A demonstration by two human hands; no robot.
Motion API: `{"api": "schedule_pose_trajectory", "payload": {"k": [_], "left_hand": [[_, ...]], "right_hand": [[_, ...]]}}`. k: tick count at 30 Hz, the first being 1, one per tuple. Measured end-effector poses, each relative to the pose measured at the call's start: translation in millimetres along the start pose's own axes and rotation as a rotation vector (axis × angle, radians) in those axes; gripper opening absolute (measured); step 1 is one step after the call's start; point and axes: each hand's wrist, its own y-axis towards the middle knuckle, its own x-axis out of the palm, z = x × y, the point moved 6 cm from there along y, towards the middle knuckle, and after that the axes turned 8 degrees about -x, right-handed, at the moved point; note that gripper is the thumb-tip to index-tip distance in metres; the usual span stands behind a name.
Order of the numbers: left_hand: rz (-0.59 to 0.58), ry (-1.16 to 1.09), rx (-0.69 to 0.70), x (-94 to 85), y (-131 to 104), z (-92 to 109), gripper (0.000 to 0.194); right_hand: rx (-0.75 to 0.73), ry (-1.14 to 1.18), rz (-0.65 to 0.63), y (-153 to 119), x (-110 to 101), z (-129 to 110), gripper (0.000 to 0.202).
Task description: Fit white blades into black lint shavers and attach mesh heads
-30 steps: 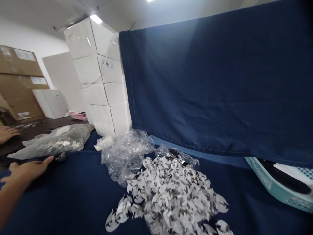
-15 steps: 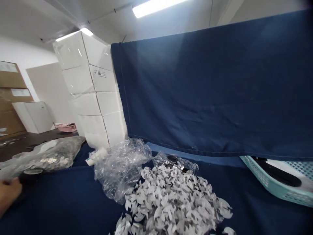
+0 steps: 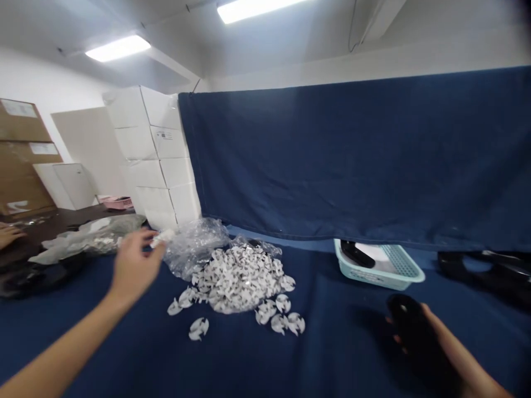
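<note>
**Right hand [image 3: 440, 327] holds black piece [image 3: 417, 337], left hand [image 3: 135, 265] parted near plastic [image 3: 199, 243]**

Nearest, at lower right, the long black piece stands tilted above the blue-covered surface [image 3: 323, 354]. The right hand's grip is closed around it, fingertips showing on one side; the piece hides much of the hand, and both are blurred.

At left, the other forearm reaches forward over the surface. The left hand's grip is fairly wide, thumb and fingers apart, just short of the crumpled clear plastic as seen from here; whether it touches anything I cannot tell.

Between the hands lies a heap of pale notched discs [image 3: 240, 279], a few loose along its near edge, one lying apart in front. The plastic sits against the heap's left side.

To the right, beyond the black piece, a teal basket [image 3: 375, 279] holds a black part [image 3: 357, 254] and something white. More black parts [image 3: 489, 276] lie at the far right. At left is a filled clear bag [image 3: 93, 235], with another person's hand [image 3: 9, 235] at the edge of view.

Behind stand stacked white boxes [image 3: 160, 166] and a hanging blue cloth [image 3: 352, 160]; farther left, a pink basket [image 3: 118, 203] and brown cartons [image 3: 25, 160].
</note>
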Motion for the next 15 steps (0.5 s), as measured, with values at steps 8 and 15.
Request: {"api": "schedule_pose_trajectory", "payload": {"k": [8,15], "left_hand": [[-1.179,-0.904,-0.438,112.1,-281,237,0.051],[-1.708,-1.177,-0.518,140.7,-348,329,0.061]], "right_hand": [[0.033,0.227,-0.261,-25,50,-7,0.056],[-0.692,-0.226,-0.088,-20,51,-40,0.054]]}}
